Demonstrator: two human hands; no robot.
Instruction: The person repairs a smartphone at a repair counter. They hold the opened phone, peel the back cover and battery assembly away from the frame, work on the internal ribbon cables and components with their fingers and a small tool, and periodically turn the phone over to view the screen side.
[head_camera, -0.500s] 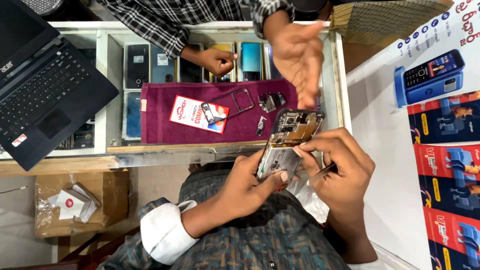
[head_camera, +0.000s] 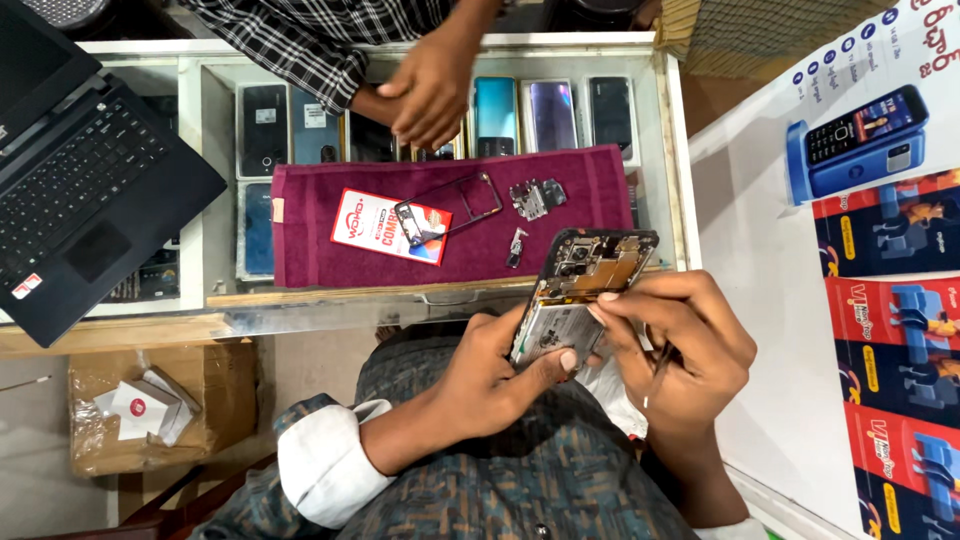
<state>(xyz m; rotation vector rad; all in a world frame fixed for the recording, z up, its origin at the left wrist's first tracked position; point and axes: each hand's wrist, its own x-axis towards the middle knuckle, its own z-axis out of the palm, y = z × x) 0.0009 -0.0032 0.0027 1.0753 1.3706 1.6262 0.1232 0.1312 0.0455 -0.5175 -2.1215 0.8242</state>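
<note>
The left hand (head_camera: 500, 370) grips the open phone (head_camera: 580, 295) by its edges; right hand (head_camera: 680, 345) pinches a thin tool; the phone looks light and easily broken.

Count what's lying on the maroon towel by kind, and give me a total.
Red printed card packet: 1
Thin dark phone frame: 1
Large grey metal phone part: 1
Small grey metal part: 1
Total: 4 on the maroon towel
</note>
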